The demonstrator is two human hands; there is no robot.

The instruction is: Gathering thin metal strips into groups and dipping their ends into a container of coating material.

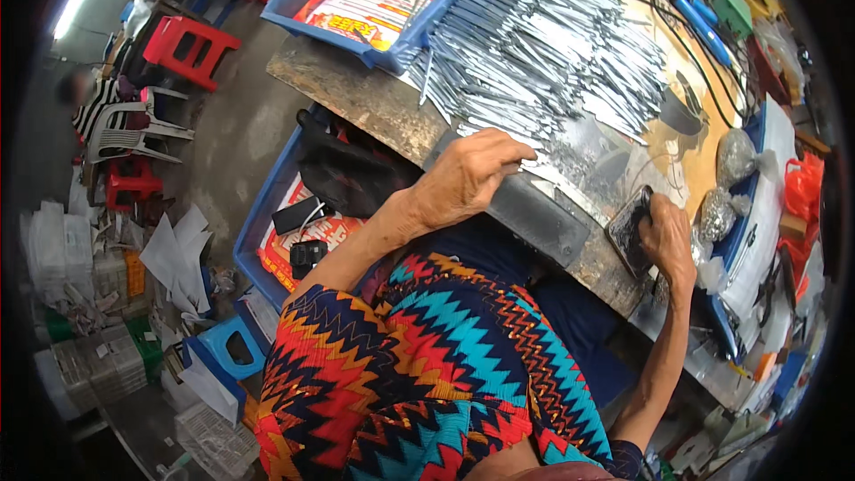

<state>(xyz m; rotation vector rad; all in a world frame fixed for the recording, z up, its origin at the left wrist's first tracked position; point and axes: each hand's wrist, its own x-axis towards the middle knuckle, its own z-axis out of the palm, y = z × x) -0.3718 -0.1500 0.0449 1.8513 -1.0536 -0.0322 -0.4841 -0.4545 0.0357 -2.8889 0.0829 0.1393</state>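
My left hand (472, 174) is closed, thumb and fingertips pinched together at the near edge of a pile of slim metal pieces (534, 44). What sits in that pinch, if anything, is too small to name. Just below it, a long dark grey box-like block (530, 218) lies along the table's front edge. On the right, my right hand (668, 236) has its fingers curled down at a small dark, shallow rectangular tray (627, 233). Its fingertips are partly hidden, and I cannot make out what they hold.
A blue bin (392, 53) with more metal pieces stands at the far left of the table. Another blue bin (254, 240) sits lower left, holding a black bag. A blue-handled tool (702, 28) with a black cable and plastic bags of small parts (736, 158) lie right.
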